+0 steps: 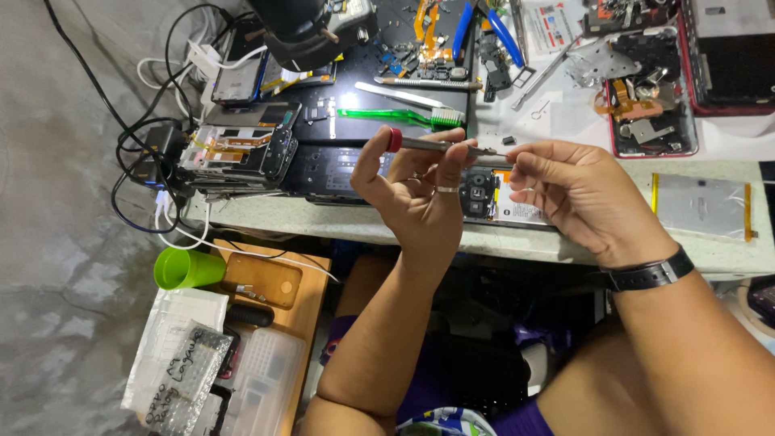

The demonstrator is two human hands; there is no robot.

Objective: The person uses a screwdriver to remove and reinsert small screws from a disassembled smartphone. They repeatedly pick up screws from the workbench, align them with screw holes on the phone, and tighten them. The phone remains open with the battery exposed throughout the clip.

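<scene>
A cluttered phone-repair bench seen from above. At 9 o'clock, a stack of stripped phone frames (238, 153) sits amid tangled black and white cables (149, 153); below it at 8 o'clock, a green cup (187, 268) lies on its side on a wooden stool. At centre, the person's left hand (420, 190), a ring on one finger, is closed around a slim precision screwdriver (440, 146) with a red cap, held level above the bench edge. The right hand (577, 194), a black watch at its wrist, pinches at the tool's tip, thumb and fingertips drawn together; whether a bit or a screw sits between them is too small to tell. Just beneath the hands lies an opened phone (492, 198) with its back off, board and battery exposed. A green-handled brush (400, 117) rests at 12 o'clock, blue-handled pliers (484, 24) beyond, a tray of loose parts (650, 89) at 2 o'clock. The phone appears mid-repair: opened, not reassembled.
</scene>
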